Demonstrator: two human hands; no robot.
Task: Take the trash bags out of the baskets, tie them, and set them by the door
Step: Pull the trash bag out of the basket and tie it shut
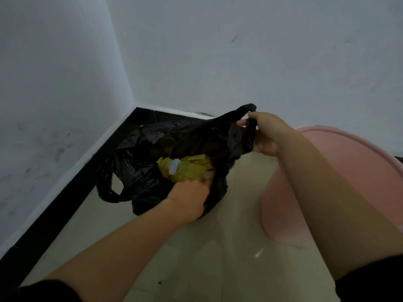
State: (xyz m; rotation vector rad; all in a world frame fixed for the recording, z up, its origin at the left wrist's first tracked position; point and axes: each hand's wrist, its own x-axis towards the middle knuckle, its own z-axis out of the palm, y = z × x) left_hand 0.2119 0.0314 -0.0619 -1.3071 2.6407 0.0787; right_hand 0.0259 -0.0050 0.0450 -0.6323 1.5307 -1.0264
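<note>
- Head view: black trash bag [152, 144] sits on the pale tiled floor [218, 247] in a room corner, mouth open, already out of its basket; not tied yet
- Head view: right hand [265, 132] is pinched closed on one bag handle [250, 127] at the far right edge, lifting it up and outward; likely to keep the mouth taut and ready for knotting
- Head view: left hand [189, 199] is clamped on the near rim of the bag, fingers curled over the plastic just beside the contents; seems to be gathering that side or pressing the load down
- Head view: yellow paper scraps [192, 171] with a white piece [173, 167] on top show in the opening; fill is low, so the neck should close easily
- Head view: second bag handle [109, 190] hangs loose at lower left, free of both hands; needs picking up before the tie
- Head view: pink basket [359, 171] lies tilted just right of the bag, partly hidden by the right forearm; looks set aside after bag removal
- Head view: black skirting [65, 197] runs along the white walls [54, 83]; no door in sight
</note>
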